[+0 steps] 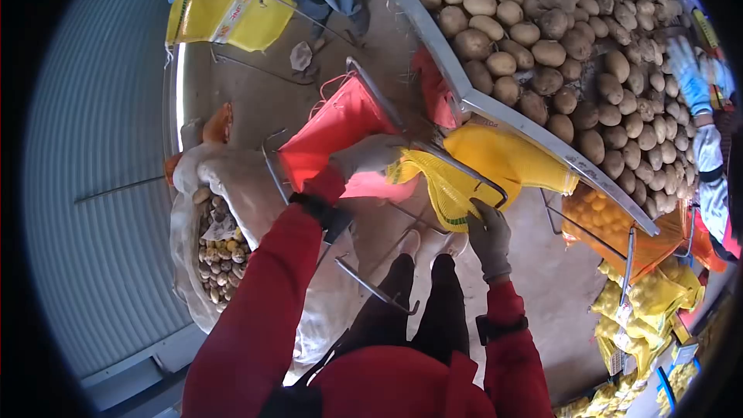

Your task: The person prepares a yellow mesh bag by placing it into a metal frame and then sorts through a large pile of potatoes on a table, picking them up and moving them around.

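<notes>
My left hand (370, 156), in a pale glove and red sleeve, grips the upper edge of a yellow mesh bag (472, 174) where it meets a wire frame. Lower down, my right hand (489, 238), gloved in grey, holds the bag's near rim at the wire holder (464, 178). The bag hangs open under the edge of a sorting table (495, 112) heaped with potatoes (557, 39). A red mesh bag (333, 131) hangs on the neighbouring frame, just left of my left hand.
A white sack (220, 255) of small potatoes stands at my left. Filled orange (619, 232) and yellow bags (642, 302) sit at the right. Another person's gloved hands (689, 77) work at the table's far side; someone with a yellow bag (228, 8) stands ahead.
</notes>
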